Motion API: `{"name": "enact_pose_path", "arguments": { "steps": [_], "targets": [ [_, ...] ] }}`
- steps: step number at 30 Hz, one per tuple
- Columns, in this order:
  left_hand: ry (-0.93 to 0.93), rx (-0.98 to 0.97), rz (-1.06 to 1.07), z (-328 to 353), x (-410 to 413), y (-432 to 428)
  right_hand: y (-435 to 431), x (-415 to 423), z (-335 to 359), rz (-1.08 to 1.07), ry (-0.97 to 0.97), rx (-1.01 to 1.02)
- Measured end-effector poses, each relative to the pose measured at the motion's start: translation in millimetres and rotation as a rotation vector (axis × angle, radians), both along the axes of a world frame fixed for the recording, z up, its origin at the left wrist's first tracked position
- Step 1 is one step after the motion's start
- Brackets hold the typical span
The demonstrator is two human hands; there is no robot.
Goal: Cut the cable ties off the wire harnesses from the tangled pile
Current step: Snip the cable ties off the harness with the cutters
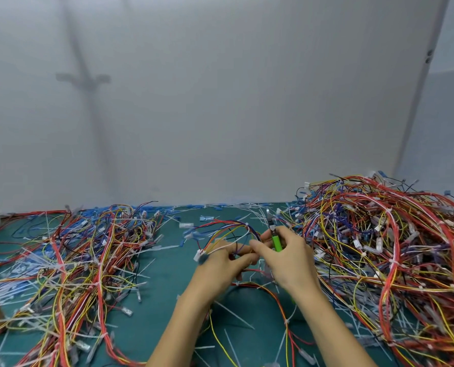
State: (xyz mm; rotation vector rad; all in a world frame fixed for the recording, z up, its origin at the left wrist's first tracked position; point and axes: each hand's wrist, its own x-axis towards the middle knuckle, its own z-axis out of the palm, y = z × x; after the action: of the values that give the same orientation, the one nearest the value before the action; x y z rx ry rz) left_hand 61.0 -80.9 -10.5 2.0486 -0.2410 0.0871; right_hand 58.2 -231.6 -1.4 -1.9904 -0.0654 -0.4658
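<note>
Two grips meet over the green worktop (165, 300): the left grip (220, 266) pinches a looped multicoloured wire harness (243, 225), the right grip (289, 260), just beside that loop, clenches green-handled metal cutters (276, 243); the big tangled wire pile (392, 247) lies to their right.

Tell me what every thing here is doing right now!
Left hand: grips the wire harness.
Right hand: grips the cutters.
Cutters: upright, tip pointing up.
Wire harness: looped, held between both hands.
Right pile: heaped high, tangled.
Left pile: spread low, tangled.
Cut ties: scattered loose on the mat.
</note>
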Motion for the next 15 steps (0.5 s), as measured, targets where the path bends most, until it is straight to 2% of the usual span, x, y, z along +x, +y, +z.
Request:
{"name": "enact_pose_path", "arguments": {
  "steps": [5, 7, 8, 11, 13, 15],
  "targets": [
    [-0.249, 0.320, 0.053, 1, -4, 0, 2, -2, -1, -0.095, -0.001, -0.149],
    [-0.289, 0.322, 0.046, 3, -8, -2, 4, -3, -2, -0.147, -0.003, -0.176],
    [-0.286, 0.240, 0.016, 4, -9, -3, 4, -3, -3, -0.173, 0.004, -0.158],
    [-0.207, -0.241, -0.016, 12, -12, -2, -1, 1, -2, -0.221, 0.020, -0.033],
    [-0.246, -0.454, 0.090, 17, -10, 2, -3, 3, -1, -0.225, 0.011, 0.054],
    [-0.299, -0.581, 0.220, 19, -5, 7, -4, 4, -1, -0.229, 0.011, 0.141]
  ]
}}
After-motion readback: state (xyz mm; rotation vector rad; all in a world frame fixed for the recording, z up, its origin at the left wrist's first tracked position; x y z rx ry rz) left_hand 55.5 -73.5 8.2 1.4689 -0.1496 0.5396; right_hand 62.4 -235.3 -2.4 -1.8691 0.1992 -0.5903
